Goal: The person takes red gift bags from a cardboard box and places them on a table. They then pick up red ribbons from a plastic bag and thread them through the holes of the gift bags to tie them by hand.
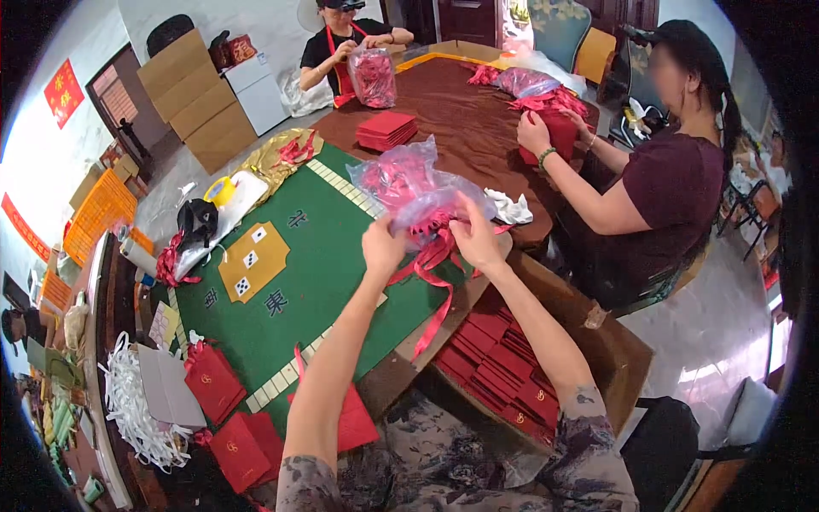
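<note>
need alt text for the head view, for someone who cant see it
The left hand and right hand hold a clear bag, red ribbons trailing from it, over a green mat. Flat red packets lie in a carton; one co-worker is at right, another beyond.

Looks like thin, glossy, crinkled plastic on the clear bag [397, 175], and like smooth, satiny cloth on the red ribbons [433, 328]. Appears matt and felt-like across the green table [333, 256], creased with a soft sheen on the brown cover [461, 102]. Seems like stiff, smooth paper on the red gift bags [209, 384], plain brown cardboard on the open carton [614, 341], hard plastic on the orange crate [107, 213]. Shines, polished, on the floor [699, 341].
</note>
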Demonstrator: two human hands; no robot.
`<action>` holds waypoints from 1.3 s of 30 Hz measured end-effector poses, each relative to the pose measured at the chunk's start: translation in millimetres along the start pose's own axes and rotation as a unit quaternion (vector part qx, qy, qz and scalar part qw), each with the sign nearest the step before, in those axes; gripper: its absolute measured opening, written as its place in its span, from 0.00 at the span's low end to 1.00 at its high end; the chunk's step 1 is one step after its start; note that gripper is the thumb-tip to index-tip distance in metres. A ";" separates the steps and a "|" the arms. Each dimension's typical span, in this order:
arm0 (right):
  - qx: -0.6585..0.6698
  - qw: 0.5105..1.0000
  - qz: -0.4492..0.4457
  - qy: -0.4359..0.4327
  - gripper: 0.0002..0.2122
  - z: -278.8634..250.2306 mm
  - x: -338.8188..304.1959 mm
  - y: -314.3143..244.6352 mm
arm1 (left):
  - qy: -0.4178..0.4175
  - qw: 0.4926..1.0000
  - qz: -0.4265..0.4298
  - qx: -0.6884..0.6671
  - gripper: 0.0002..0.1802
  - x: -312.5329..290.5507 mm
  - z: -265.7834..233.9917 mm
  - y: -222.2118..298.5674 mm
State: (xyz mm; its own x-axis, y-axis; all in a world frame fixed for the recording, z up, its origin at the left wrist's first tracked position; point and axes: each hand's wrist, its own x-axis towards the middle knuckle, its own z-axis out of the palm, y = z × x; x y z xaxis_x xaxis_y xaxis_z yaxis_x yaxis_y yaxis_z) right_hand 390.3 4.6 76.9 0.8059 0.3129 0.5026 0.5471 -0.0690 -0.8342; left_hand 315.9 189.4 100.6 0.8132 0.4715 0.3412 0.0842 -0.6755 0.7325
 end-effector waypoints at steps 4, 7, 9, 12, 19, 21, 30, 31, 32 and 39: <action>-0.193 0.981 0.004 -0.012 0.30 -9.1 -0.9 18.3 | 0.017 0.999 -0.040 -0.024 0.14 26.2 -10.5 -15.1; -0.288 0.957 0.016 -0.027 0.33 3.1 -6.1 16.3 | 0.000 0.998 -0.055 -0.041 0.13 33.2 -13.2 -20.6; -0.361 0.932 0.023 -0.011 0.29 14.9 -10.8 24.7 | -0.005 0.997 -0.059 -0.050 0.13 36.3 -13.1 -18.8; -0.316 0.949 -0.006 0.006 0.25 32.7 -23.4 31.2 | -0.001 0.995 -0.051 -0.091 0.11 43.3 -18.6 -25.8; -0.156 0.982 -0.049 -0.095 0.22 70.4 -81.7 -4.5 | -0.043 0.949 -0.159 -0.270 0.09 38.0 -46.9 -23.4; -0.096 0.984 -0.031 -0.148 0.21 81.6 -90.0 -13.3 | -0.051 0.952 -0.151 -0.263 0.10 33.9 -47.6 -22.1; 0.081 0.970 -0.070 -0.217 0.24 125.5 -98.0 -32.2 | -0.107 0.988 -0.070 -0.082 0.28 -22.8 -76.7 -54.3; 0.045 0.972 -0.072 -0.219 0.23 127.2 -95.6 -42.5 | -0.109 0.991 -0.069 -0.019 0.31 -39.4 -94.7 -51.8; 0.008 0.973 -0.076 -0.220 0.22 127.9 -91.9 -53.6 | -0.062 0.998 0.001 -0.026 0.30 -56.6 -108.7 -62.8; 0.021 0.968 -0.085 -0.236 0.22 176.3 -83.1 -40.3 | 0.040 0.997 -0.029 0.057 0.23 -200.1 -180.5 -66.7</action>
State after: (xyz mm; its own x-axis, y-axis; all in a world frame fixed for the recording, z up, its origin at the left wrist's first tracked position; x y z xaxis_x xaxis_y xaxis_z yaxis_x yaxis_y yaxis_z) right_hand 261.4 148.3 28.7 0.5054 0.7155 0.4824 0.6451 0.0580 -0.7619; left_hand 43.6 242.4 89.8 0.7575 0.5513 0.3496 0.1978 -0.7042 0.6819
